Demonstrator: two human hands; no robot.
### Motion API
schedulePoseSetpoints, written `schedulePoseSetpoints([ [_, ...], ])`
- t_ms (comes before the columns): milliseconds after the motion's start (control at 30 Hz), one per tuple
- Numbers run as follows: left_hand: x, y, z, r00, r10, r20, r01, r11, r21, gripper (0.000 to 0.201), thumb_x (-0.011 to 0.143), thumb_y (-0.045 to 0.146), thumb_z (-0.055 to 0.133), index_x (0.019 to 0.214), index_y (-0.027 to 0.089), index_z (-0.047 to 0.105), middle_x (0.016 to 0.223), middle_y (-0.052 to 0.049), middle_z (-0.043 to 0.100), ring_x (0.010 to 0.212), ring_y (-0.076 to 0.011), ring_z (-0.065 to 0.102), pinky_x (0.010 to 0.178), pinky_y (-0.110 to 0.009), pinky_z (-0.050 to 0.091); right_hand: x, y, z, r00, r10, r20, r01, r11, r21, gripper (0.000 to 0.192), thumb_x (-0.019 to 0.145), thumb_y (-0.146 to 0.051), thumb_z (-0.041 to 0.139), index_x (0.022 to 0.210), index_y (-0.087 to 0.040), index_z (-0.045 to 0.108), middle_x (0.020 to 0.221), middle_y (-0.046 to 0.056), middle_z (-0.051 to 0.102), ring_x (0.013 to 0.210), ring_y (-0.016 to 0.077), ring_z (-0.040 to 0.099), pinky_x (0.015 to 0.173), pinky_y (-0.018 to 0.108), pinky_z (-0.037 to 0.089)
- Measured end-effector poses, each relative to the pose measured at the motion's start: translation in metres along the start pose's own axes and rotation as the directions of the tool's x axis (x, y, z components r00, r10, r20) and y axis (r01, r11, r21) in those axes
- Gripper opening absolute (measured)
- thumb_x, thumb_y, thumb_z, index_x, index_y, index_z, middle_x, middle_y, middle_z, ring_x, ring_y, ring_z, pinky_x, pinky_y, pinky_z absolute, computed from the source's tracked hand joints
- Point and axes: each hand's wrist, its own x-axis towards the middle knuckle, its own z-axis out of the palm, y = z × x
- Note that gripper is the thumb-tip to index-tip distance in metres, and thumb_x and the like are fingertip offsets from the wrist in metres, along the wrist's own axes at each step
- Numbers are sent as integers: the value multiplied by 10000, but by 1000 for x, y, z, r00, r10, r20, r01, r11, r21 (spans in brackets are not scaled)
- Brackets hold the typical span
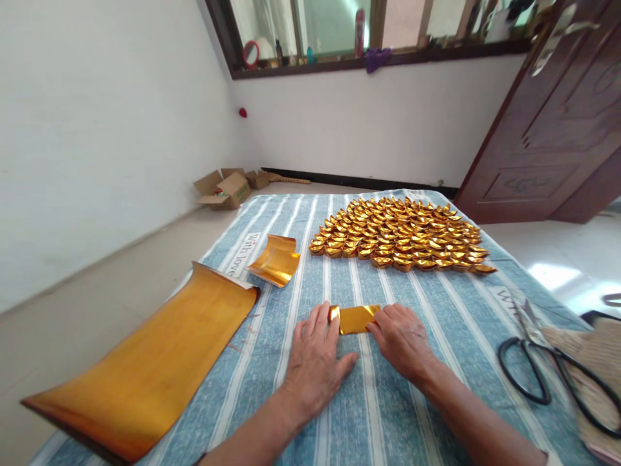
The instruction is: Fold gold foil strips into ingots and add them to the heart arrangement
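Gold foil strip [358,318]: small folded rectangle, lying flat on the striped cloth [436,323] near the front middle of the surface, held at both ends.

Left hand [314,362]: palm down on the cloth, fingers [332,330] extended and pressing the strip's left end, where the foil is turned up in a small fold; thumb spread out to the right, clear of the foil. Not clenched; pressing rather than gripping.

Right hand [402,340]: palm down, fingers bent over the strip's right end, fingertips touching the foil edge. Whether they pinch the foil or only press it cannot be told.

Folded gold ingots [402,234]: a large number, set in close rows at the far side of the surface, well apart from the hands.

Large gold foil sheet [145,362]: lies at the left, curling, overhanging the left edge of the surface.

Smaller gold foil piece [276,260]: curled, just beyond the large sheet's far corner, left of the ingots.

Scissors [543,362]: black handles, at the right edge of the surface, lying partly on a woven straw item [599,356].

Cloth: blue and white stripes, printed lettering near the left and right sides.

Surroundings: open cardboard boxes [228,188] on the floor by the white wall; dark wooden door [557,129] at right; window sill [378,59] with small bottles and a purple cloth.
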Motion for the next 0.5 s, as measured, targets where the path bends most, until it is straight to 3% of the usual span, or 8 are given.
schedulePoseSetpoints([
  [200, 15, -16, 2, 996, -45, 78, 47, 999, -24, 470, 832, 456, 586, 1183, 144, 562, 1401, -185, 446, 1289, -328, 411, 1018, -484, 374, -5, -5, 5, 986, -143, -84, 157, 968, 197, 178, 871, -193, 552, 695, -196, 580, 706, 32, 610, 693, 196, 515, 629, 318, 343],
  [400, 30, -25, 5, 997, -54, 61, 58, 996, -62, 349, 869, 383, 560, 1123, 149, 607, 1345, -163, 499, 1215, -307, 478, 1001, -456, 397, -8, -10, 3, 951, -277, -139, 307, 904, 297, 175, 876, -200, 547, 704, -188, 577, 685, 18, 604, 645, 171, 492, 598, 301, 339],
  [500, 38, -28, 9, 999, -24, 36, 27, 996, -88, 267, 899, 315, 516, 1085, 161, 628, 1306, -145, 532, 1173, -288, 509, 983, -450, 409, -7, -10, 2, 944, -267, -196, 320, 886, 336, 248, 907, -211, 504, 670, -190, 575, 632, 9, 573, 609, 154, 482, 583, 290, 337],
])
